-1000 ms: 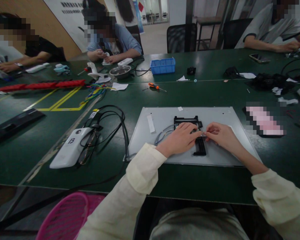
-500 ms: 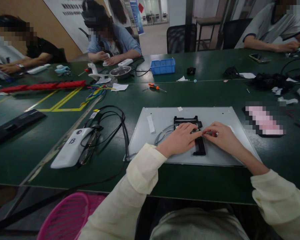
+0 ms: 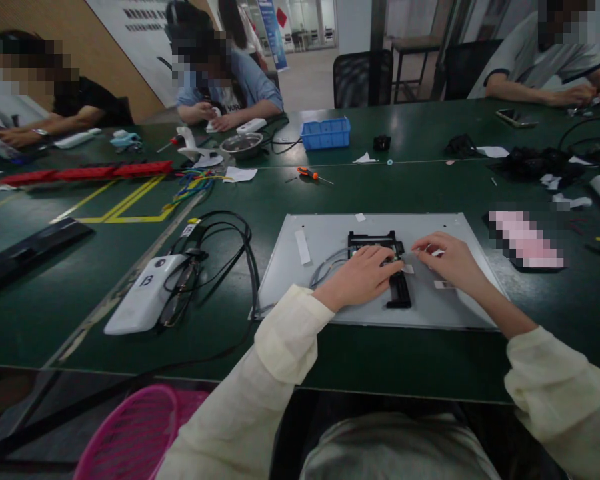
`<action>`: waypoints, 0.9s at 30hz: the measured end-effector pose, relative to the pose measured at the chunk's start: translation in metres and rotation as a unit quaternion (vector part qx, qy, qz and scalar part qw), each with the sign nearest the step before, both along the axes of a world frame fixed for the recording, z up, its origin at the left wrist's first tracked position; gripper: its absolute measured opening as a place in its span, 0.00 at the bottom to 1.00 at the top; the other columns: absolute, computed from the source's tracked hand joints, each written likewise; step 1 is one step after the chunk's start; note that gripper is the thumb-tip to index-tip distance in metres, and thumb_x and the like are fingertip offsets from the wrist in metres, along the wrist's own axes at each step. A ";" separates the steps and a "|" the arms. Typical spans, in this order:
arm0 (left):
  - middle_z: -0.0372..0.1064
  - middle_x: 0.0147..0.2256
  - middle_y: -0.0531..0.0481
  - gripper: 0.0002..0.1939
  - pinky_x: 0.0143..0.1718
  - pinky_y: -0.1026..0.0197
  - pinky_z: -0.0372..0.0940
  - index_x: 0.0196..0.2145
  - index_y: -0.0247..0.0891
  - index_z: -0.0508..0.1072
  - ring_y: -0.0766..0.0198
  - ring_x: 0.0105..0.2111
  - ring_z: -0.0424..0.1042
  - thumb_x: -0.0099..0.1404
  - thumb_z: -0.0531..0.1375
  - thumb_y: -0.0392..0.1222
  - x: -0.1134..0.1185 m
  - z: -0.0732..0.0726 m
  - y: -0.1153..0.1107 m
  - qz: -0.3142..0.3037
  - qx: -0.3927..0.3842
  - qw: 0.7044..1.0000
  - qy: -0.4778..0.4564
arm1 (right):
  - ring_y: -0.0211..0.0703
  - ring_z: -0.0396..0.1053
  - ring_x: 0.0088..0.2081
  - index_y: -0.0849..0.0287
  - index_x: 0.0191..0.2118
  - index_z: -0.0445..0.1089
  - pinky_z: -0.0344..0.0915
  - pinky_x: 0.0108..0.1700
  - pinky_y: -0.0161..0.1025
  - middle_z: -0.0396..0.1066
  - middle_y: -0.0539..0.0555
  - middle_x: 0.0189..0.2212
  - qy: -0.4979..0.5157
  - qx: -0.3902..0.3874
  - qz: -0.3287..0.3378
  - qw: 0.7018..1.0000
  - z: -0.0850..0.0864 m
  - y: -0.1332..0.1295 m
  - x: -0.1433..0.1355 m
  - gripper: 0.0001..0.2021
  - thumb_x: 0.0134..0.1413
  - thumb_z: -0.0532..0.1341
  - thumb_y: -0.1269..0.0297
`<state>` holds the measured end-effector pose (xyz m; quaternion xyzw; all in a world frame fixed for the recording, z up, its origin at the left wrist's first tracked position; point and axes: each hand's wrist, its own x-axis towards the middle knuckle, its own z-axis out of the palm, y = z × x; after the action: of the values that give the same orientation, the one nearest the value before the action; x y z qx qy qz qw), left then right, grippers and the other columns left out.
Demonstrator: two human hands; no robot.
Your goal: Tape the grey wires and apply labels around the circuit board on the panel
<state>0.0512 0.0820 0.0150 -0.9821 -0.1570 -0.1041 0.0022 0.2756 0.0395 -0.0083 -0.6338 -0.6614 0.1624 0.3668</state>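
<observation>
A black plastic frame [image 3: 399, 293] lies on a light grey panel [image 3: 280, 293] in front of me, with thin grey wires [image 3: 325, 263] running out to its left. My left hand [image 3: 363, 277] is over the frame, its fingers curved down onto it and hiding its middle. A small pale strip [image 3: 409, 269] shows just beyond those fingertips. To the right, my right hand [image 3: 447, 261] hovers apart from the frame, thumb and index finger drawn together; whether something tiny is between them I cannot make out. A white strip [image 3: 445, 285] lies under its wrist.
Left of the panel lie a white device [image 3: 143, 293] and black cables [image 3: 245, 240]. A pink-screened phone [image 3: 527, 240] is at the right. Farther back are an orange screwdriver [image 3: 310, 174], a blue basket [image 3: 325, 135] and a metal bowl [image 3: 241, 144]. Several people sit across the table.
My right hand has drawn up and away from the frame and my left fingertips, uncovering the small pale strip there. The left hand stays in place on the frame.
</observation>
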 end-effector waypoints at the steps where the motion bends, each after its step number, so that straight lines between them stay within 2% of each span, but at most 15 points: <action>1: 0.60 0.52 0.42 0.18 0.55 0.52 0.56 0.55 0.38 0.63 0.56 0.52 0.60 0.69 0.48 0.38 0.000 0.000 0.000 -0.001 0.002 1.000 0.001 | 0.39 0.69 0.30 0.57 0.34 0.75 0.65 0.32 0.37 0.72 0.53 0.34 0.007 0.008 -0.002 1.000 0.002 0.004 -0.001 0.06 0.51 0.61 0.64; 5: 0.60 0.51 0.42 0.18 0.53 0.52 0.57 0.55 0.38 0.63 0.56 0.50 0.63 0.68 0.49 0.38 0.000 0.000 0.000 -0.001 0.006 1.000 0.004 | 0.43 0.71 0.36 0.59 0.37 0.74 0.67 0.32 0.37 0.72 0.56 0.37 -0.010 0.051 0.041 0.998 0.018 0.032 -0.011 0.08 0.53 0.59 0.65; 8: 0.61 0.50 0.42 0.18 0.51 0.53 0.58 0.55 0.38 0.62 0.56 0.48 0.64 0.68 0.49 0.38 0.000 0.000 -0.001 -0.001 0.008 1.000 0.009 | 0.45 0.70 0.41 0.59 0.43 0.73 0.68 0.40 0.41 0.73 0.57 0.41 -0.073 0.083 0.112 0.988 0.029 0.064 -0.021 0.11 0.56 0.57 0.67; 11: 0.61 0.50 0.42 0.18 0.50 0.53 0.59 0.54 0.37 0.62 0.56 0.48 0.65 0.68 0.48 0.38 -0.001 0.000 -0.001 -0.002 0.012 1.000 0.010 | 0.48 0.68 0.48 0.62 0.46 0.72 0.63 0.51 0.44 0.72 0.59 0.46 -0.183 0.094 0.193 0.959 0.029 0.098 -0.030 0.13 0.56 0.57 0.67; 14: 0.62 0.50 0.41 0.18 0.50 0.54 0.60 0.55 0.36 0.61 0.57 0.47 0.65 0.68 0.48 0.37 -0.001 0.000 -0.001 -0.004 0.012 1.000 0.003 | 0.48 0.67 0.50 0.63 0.49 0.70 0.62 0.52 0.42 0.71 0.61 0.49 -0.275 0.065 0.245 0.927 0.022 0.123 -0.039 0.15 0.58 0.57 0.66; 18: 0.62 0.51 0.41 0.19 0.50 0.55 0.60 0.56 0.35 0.60 0.58 0.47 0.66 0.68 0.47 0.37 -0.002 -0.002 0.000 -0.008 0.003 1.000 -0.005 | 0.49 0.69 0.48 0.64 0.46 0.72 0.62 0.47 0.39 0.73 0.62 0.46 -0.365 0.032 0.237 0.900 0.018 0.135 -0.052 0.13 0.59 0.55 0.67; 22: 0.62 0.51 0.42 0.19 0.50 0.55 0.60 0.56 0.35 0.59 0.58 0.47 0.66 0.69 0.46 0.37 -0.002 -0.002 0.000 -0.007 0.001 1.000 -0.011 | 0.50 0.71 0.45 0.68 0.44 0.73 0.62 0.42 0.38 0.74 0.67 0.43 -0.420 0.009 0.198 0.886 0.025 0.133 -0.062 0.15 0.62 0.50 0.70; 27: 0.62 0.51 0.41 0.19 0.51 0.55 0.60 0.56 0.35 0.59 0.59 0.47 0.66 0.69 0.46 0.37 -0.003 -0.001 0.000 -0.014 -0.001 1.000 -0.007 | 0.49 0.72 0.42 0.67 0.40 0.74 0.62 0.39 0.39 0.74 0.66 0.41 -0.454 0.012 0.174 0.874 0.030 0.126 -0.060 0.16 0.63 0.49 0.70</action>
<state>0.0480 0.0823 0.0136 -0.9834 -0.1436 -0.1112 -0.0016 0.2157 0.1654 0.0221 -0.5081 -0.8566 -0.0895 -0.0006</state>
